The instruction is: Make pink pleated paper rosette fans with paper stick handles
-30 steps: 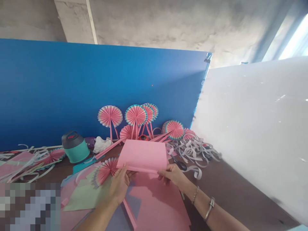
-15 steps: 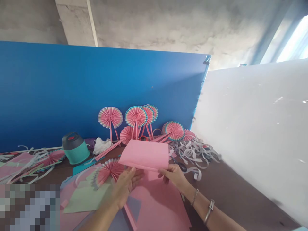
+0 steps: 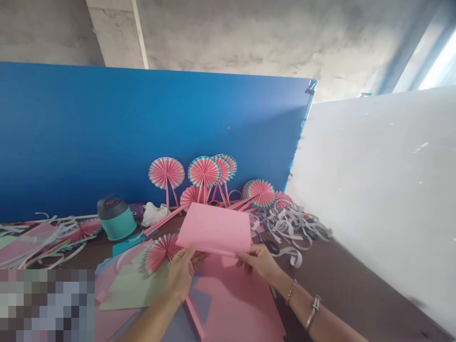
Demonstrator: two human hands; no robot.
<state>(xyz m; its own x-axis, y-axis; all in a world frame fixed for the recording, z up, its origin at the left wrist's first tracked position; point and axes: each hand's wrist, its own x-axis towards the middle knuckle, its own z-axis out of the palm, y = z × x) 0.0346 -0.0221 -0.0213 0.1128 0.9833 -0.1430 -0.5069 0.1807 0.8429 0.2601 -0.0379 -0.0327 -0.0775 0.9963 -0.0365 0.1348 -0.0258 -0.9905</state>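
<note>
A pink paper sheet (image 3: 215,229) with a narrow fold along its near edge is held up over the table. My left hand (image 3: 183,271) pinches the left end of that folded edge between thumb and fingers. At the right end, my right hand (image 3: 259,262) grips the same edge, thumb on top. Beneath the hands lies a larger pink sheet (image 3: 242,299). Left of it are a pale green sheet (image 3: 133,287) and a half-open pleated pink fan (image 3: 160,254), partly covered by the held paper.
Round pleated fans (image 3: 204,172) lean against the blue partition (image 3: 142,118). A teal container (image 3: 119,223) stands at the left. Curled paper strips (image 3: 288,221) and dark-handled scissors (image 3: 270,245) lie at the right. More strips and sheets cover the far left of the brown table (image 3: 331,280).
My left hand has closed its thumb and fingers onto the sheet's near edge. The right hand keeps its hold. The whole view has shifted slightly.
</note>
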